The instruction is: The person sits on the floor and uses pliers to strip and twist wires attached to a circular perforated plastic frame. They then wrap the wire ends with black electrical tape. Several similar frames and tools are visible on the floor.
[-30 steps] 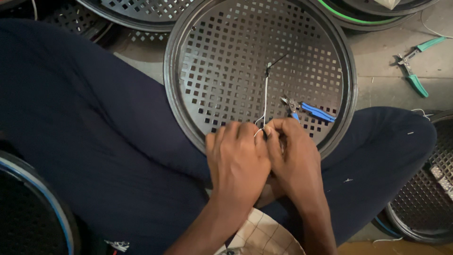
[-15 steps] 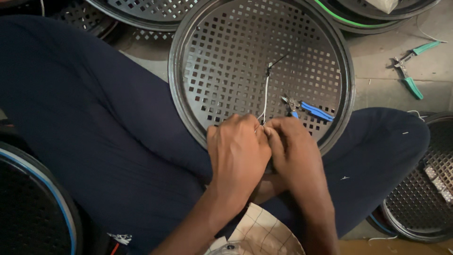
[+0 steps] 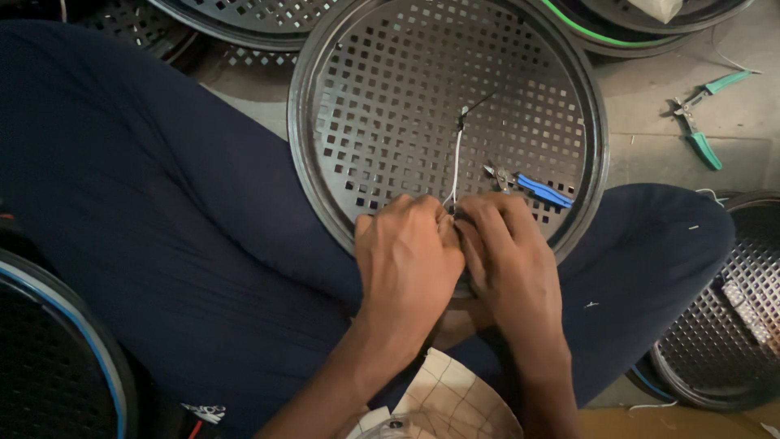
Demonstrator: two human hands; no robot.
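A round dark perforated metal tray (image 3: pixel 390 97) rests on my lap, tilted toward me. My left hand (image 3: pixel 409 258) and my right hand (image 3: pixel 510 258) are pressed together at the tray's near rim, fingers pinched on the end of a thin white wire (image 3: pixel 456 167). The wire runs up across the tray to a dark knot near its middle. Blue-handled pliers (image 3: pixel 532 187) lie on the tray just right of the wire, above my right hand.
My legs in dark blue trousers (image 3: pixel 162 228) fill the left and lower right. More perforated round trays lie around: top (image 3: pixel 244 16), lower left (image 3: pixel 49 358), right (image 3: pixel 731 317). Green-handled pliers (image 3: pixel 700 122) lie on the grey floor at upper right.
The view has shifted slightly. My hands stay together at the tray's near rim, working the wire with only small finger movement.
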